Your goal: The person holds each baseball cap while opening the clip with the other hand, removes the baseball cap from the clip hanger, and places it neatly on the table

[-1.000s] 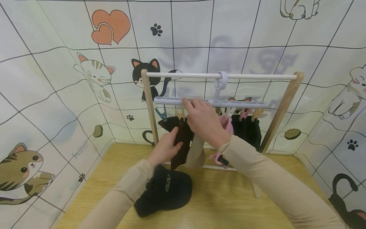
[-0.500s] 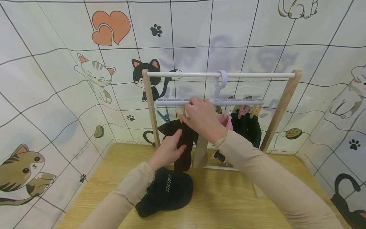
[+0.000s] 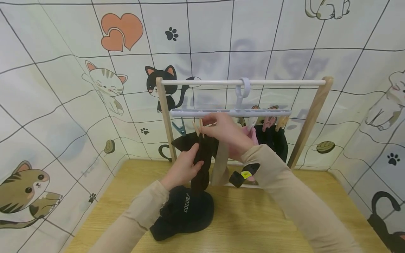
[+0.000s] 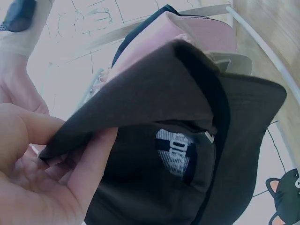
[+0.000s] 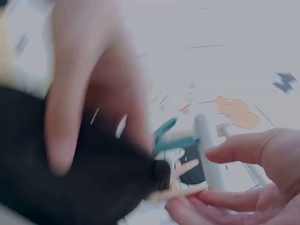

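A dark brown cap (image 3: pixel 200 158) hangs under the left half of the pale lilac hanger (image 3: pixel 190 113). My left hand (image 3: pixel 181 168) pinches the cap's edge between thumb and fingers, as the left wrist view shows. A peach clothespin (image 3: pixel 198 129) meets the cap's upper edge; its exact bite on the cloth is hard to see. Beside that clothespin is my right hand (image 3: pixel 229 131). In the right wrist view its fingers touch one leg of the clothespin, while the thumb stands apart from it.
A blue clothespin (image 3: pixel 179 129) hangs farther left. Beige (image 3: pixel 220 165), pink (image 3: pixel 251 135) and black (image 3: pixel 275 140) caps hang to the right. The hanger hooks on a rack's white rod (image 3: pixel 284 83). A dark cap with lettering (image 3: pixel 193 219) lies on the wooden table (image 3: pixel 246 225).
My right hand has moved down slightly from the hanger bar, and its thumb and fingers have parted more. The brown cap hangs a little lower, still held by my left hand.
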Demonstrator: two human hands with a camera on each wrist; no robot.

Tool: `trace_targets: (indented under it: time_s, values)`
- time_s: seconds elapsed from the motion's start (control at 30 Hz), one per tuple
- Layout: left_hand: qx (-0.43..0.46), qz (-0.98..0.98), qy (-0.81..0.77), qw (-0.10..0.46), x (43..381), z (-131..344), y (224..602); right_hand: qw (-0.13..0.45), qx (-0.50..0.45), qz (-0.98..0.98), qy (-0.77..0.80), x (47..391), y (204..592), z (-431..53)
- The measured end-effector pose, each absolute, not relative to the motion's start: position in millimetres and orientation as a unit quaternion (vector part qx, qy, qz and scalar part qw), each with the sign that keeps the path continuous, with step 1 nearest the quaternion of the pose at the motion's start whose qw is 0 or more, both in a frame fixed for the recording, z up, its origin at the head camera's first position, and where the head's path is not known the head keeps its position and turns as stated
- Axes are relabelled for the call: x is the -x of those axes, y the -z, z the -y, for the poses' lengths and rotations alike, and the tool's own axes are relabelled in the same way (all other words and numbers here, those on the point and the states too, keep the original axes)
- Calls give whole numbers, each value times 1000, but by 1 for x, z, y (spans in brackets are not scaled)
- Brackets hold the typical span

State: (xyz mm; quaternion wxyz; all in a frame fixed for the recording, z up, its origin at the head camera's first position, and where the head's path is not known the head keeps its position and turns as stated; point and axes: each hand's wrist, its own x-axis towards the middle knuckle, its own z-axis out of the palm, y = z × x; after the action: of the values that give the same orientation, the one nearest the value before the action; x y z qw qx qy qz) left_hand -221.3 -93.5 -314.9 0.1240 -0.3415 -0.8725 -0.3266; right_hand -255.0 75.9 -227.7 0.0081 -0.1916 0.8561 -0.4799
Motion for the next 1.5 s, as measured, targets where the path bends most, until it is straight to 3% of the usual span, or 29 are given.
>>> trace_targets:
  time_s: [0.13,0.27,0.6,1.07,1.5]
  values:
    - [343,870,329,130,222,96,319,111,163,-750,631,252,230,-78]
    - [347,869,324,140,222,96,322,120,141,-705,685,249,234,-72]
    - [346,868,328,140,220,93,322,32,66,-748,659,251,244,-49]
    - [353,868,318,145,218,90,324,-121,48,-807,577,256,256,-38]
    - [351,860,331,165,219,95,327,-148,53,-824,544,261,254,-41]
